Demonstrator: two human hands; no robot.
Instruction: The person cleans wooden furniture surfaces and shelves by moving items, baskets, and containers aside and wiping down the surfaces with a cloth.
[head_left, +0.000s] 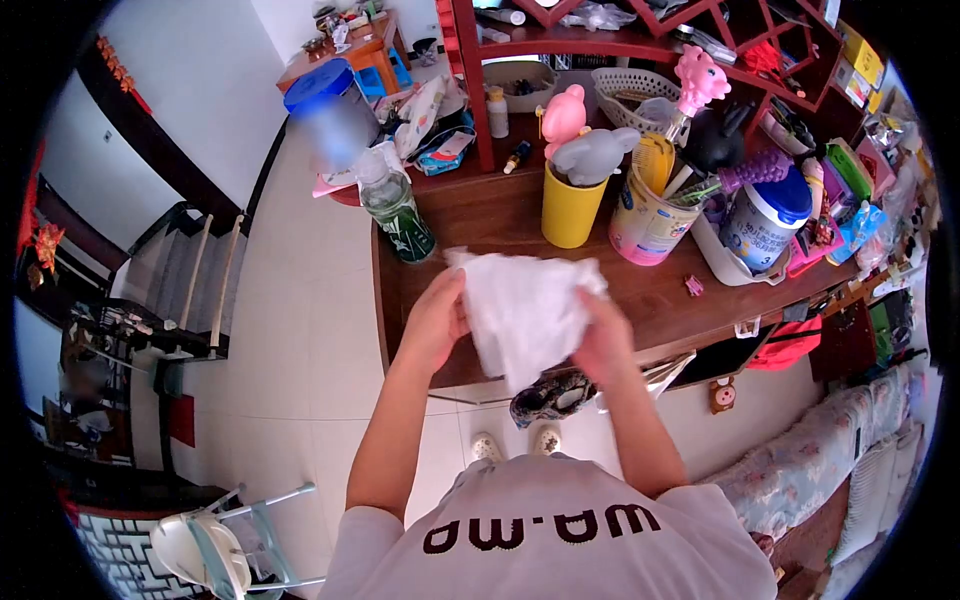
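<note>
A thin white cloth [525, 305] hangs spread out between my two hands, above the front of the brown wooden cabinet top [480, 225]. My left hand [440, 318] grips its left edge. On the opposite edge my right hand [606, 338] is closed, a little blurred by motion. Just beyond my left hand stands a clear spray bottle with a green label [398, 212]. Past the cloth is a yellow cup [572, 212] holding a grey toy-like top. Beside it, a printed tin [645, 228] contains combs and brushes.
A blue-lidded milk powder tin [762, 228] sits in a white tray at the right. A small pink item [693, 286] lies near the cabinet's front edge. An opened drawer or door [725, 358] juts out below. Behind are a white basket [625, 92] and red shelves.
</note>
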